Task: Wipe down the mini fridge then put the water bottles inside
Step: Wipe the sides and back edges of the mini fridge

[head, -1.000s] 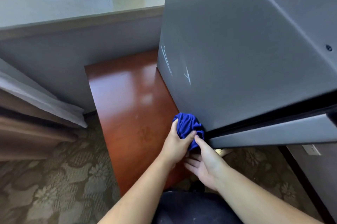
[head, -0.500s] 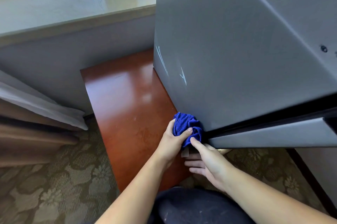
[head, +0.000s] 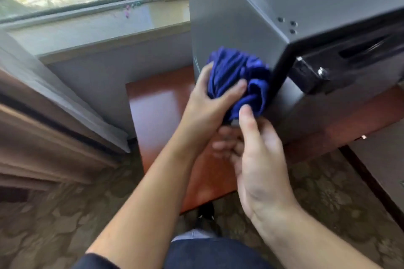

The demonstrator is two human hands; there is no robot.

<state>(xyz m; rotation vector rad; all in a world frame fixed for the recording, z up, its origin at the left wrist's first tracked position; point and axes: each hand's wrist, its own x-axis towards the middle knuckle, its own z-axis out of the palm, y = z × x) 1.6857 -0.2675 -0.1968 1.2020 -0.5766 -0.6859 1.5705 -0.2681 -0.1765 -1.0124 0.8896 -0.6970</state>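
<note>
The grey mini fridge (head: 229, 21) stands on a red-brown wooden stand (head: 157, 107), its left side wall facing me and its black front corner at the right. A bunched blue cloth (head: 238, 80) is pressed against that side wall near the front corner. My left hand (head: 209, 107) grips the cloth from the left. Just below the cloth, my right hand (head: 258, 159) touches its lower edge with the thumb, fingers spread. No water bottles are in view.
A window sill (head: 105, 28) and window lie behind the stand. A curtain or bed edge (head: 54, 115) runs along the left. Patterned carpet (head: 54, 225) covers the floor. The fridge door hinge bracket (head: 321, 72) juts out at the right.
Both hands and the cloth have risen from the fridge's bottom front corner to higher on the side wall. My head has tilted up, bringing the window into view.
</note>
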